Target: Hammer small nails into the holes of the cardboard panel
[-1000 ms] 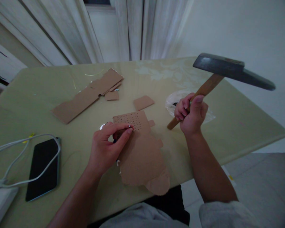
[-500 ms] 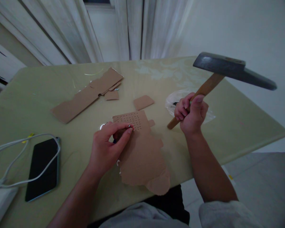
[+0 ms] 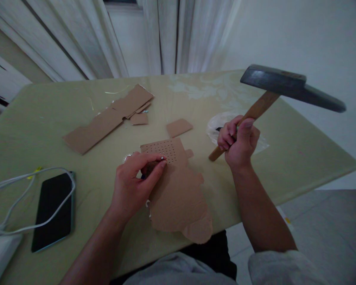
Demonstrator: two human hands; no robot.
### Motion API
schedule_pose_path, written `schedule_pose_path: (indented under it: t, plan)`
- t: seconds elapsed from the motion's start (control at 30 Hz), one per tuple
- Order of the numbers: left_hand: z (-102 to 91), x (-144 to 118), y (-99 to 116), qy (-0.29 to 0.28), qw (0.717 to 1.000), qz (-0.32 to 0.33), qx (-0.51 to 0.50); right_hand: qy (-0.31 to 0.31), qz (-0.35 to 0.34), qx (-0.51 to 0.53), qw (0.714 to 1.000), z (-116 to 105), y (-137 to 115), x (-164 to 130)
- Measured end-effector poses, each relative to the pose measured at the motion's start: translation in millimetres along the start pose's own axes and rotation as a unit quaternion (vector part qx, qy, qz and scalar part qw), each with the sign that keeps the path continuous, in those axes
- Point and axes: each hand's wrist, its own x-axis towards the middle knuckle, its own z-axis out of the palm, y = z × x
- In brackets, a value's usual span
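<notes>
A black phone (image 3: 53, 209) lies at the left of the tabletop (image 3: 32, 134) with a white cable (image 3: 20, 198) looped over it. Cardboard strips (image 3: 106, 118) lie beyond. The left hand (image 3: 133, 184) pinches a small nail — barely visible — upright on the perforated cardboard piece (image 3: 175, 186) near the front edge. The right hand (image 3: 240, 142) is clenched around the wooden handle of a hammer (image 3: 284, 87), its head raised clear above the tabletop.

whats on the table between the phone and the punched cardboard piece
In the head view, the left hand lies between the phone and the punched cardboard piece, its fingertips pinching at the cardboard's dotted edge; otherwise bare table.
</notes>
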Motion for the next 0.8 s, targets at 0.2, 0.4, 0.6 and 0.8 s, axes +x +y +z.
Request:
schedule_pose_path:
  t: [0.2, 0.4, 0.6, 0.8]
  plan:
    - [0.2, 0.3, 1.8, -0.002, 1.0, -0.004, 0.014, -0.004, -0.008, 0.004, 1.0, 0.0, 0.1, -0.4]
    - [-0.1, 2.1, 4.2, 0.002, 1.0, 0.011, 0.01, 0.004, 0.002, -0.025, 1.0, 0.6, -1.8, -1.0]
    - [-0.5, 2.0, 4.7, -0.002, 1.0, 0.003, 0.005, 0.002, -0.002, 0.003, 1.0, 0.9, -1.0, -0.1]
    - [0.1, -0.4, 3.2, 0.009, 0.998, -0.062, -0.017, -0.003, -0.009, 0.003, 1.0, 0.3, -0.2, 0.0]
